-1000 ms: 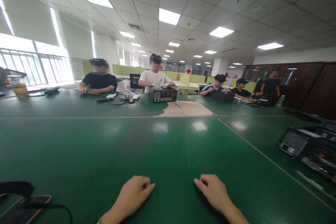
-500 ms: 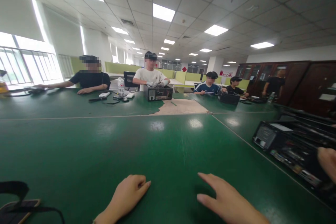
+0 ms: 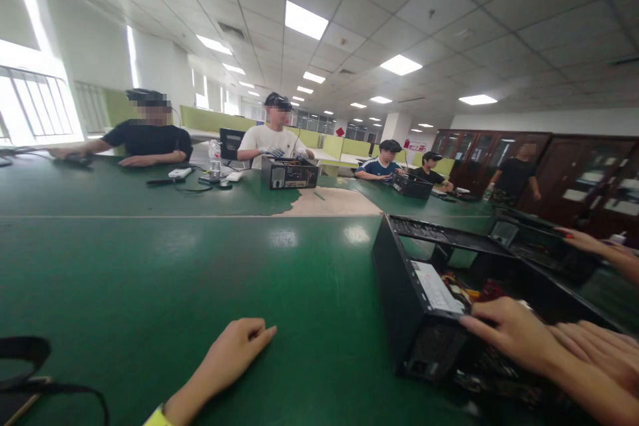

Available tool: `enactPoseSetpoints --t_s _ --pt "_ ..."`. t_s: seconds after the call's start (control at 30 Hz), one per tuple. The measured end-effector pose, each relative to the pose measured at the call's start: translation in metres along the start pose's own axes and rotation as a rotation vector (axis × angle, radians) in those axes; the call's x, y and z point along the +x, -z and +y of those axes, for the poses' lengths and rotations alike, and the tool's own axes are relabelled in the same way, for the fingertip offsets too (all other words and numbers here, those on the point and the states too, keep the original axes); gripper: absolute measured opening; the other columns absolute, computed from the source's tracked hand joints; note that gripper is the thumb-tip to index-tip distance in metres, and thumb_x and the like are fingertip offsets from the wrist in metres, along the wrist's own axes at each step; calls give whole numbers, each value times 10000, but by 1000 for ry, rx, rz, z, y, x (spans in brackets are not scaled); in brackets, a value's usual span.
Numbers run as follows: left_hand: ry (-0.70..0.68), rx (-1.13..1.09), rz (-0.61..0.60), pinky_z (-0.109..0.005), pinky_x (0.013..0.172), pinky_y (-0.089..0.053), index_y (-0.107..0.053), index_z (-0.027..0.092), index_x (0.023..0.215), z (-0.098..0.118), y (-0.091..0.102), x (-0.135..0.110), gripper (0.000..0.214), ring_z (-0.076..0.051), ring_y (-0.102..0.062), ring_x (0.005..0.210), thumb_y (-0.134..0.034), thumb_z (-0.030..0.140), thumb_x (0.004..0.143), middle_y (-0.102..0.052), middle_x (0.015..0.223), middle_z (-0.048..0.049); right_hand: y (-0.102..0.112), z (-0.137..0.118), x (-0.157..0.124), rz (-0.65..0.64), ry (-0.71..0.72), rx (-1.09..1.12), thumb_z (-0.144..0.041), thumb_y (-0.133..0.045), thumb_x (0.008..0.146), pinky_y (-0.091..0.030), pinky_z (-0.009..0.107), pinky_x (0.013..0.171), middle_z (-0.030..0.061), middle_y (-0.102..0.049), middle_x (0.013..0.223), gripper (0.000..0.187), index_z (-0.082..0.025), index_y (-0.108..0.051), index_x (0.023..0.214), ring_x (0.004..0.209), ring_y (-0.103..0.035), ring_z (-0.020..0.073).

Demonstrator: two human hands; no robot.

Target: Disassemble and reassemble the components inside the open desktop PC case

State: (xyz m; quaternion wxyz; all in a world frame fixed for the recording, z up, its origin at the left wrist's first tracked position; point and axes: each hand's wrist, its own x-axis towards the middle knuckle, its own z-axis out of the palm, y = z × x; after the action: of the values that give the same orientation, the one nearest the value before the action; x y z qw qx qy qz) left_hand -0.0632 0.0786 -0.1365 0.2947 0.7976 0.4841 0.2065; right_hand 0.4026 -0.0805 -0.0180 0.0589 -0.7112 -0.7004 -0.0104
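Note:
A black desktop computer case (image 3: 402,306) sits at the right on the green table (image 3: 200,273), its top uncovered, with a silver-labelled power supply (image 3: 436,287) and coloured cables inside. Over the edge beside the power supply, my right hand (image 3: 514,333) is closed on the case. Another person's hand (image 3: 594,353) lies just behind it, partly hidden. My left hand (image 3: 234,349) rests on the tabletop, fingers curled in and thumb forward, with nothing visible in it. A yellow-green band (image 3: 158,417) shows at that wrist.
Behind the near case stands a second dark case (image 3: 544,246), with another person's hand (image 3: 584,239) at it. Across the table, people work at computer cases (image 3: 292,174). A water bottle (image 3: 214,163) stands there. A black strap (image 3: 30,363) lies at the lower left.
The computer case has come leftward and nearer across the table. My right hand, earlier spread above the tabletop, is now on its edge. My left hand stays nearly where it was.

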Motion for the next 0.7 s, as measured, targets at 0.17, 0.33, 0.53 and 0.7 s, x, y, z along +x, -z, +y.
enactPoseSetpoints --t_s 0.17,0.33,0.53,0.7 --pt "-87 -161 118 -241 547 -301 -309 197 546 45 45 -1 492 -101 -322 540 -387 611 799 -303 554 51 -23 -99 -9 125 131 -86 -583 -377 888 -325 324 611 60 -631 637 484 -210 -583 657 622 -566 193" --pt "-385 40 166 -224 611 -352 -604 169 736 157 109 19 357 -106 -438 601 -400 434 863 -487 613 36 -23 -219 -10 -29 317 67 -666 -357 842 -328 324 553 79 -697 739 533 -220 -645 789 632 -610 228" --pt "-431 667 -424 -282 615 -411 -708 180 909 219 66 59 248 -167 -544 605 -607 103 696 -625 648 -12 13 -234 42 -229 493 52 -471 -466 854 -367 285 519 37 -692 695 340 -246 -702 756 629 -626 209" --pt "-412 576 -712 -248 554 -454 -697 235 754 187 0 54 384 -169 -584 568 -847 254 400 -656 619 30 5 -173 98 -521 260 -200 -344 -808 481 -398 316 529 21 -627 566 194 -233 -713 609 580 -626 251"
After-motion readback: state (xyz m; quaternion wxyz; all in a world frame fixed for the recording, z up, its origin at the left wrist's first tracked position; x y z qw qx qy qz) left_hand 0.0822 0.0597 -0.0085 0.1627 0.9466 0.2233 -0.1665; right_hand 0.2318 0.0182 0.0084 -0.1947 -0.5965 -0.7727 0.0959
